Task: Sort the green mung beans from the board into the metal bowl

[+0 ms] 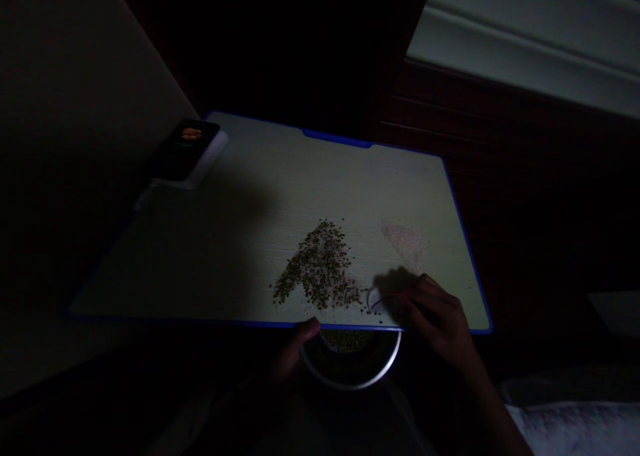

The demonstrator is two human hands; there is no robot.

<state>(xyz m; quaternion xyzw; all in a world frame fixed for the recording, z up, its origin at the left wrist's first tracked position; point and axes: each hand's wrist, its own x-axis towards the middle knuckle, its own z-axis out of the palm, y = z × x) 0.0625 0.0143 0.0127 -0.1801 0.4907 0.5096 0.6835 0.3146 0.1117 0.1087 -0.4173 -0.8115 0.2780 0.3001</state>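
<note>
My right hand (437, 313) pinches a small pale tool (373, 301) beside seeds (320, 259) on the counter (300, 176); my left hand (295, 351) nears the bowl (370, 382), its grip unclear.

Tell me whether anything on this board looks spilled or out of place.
A few stray grains lie apart from the pile by the near edge of the board, as if spilled. A lit-screen device at the far-left corner also seems odd for grain work.

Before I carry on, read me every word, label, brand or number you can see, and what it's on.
No readable text.
Box: a faint line under the orange picture, too small and dim to read.
Board and bowl: no writing visible.
</note>
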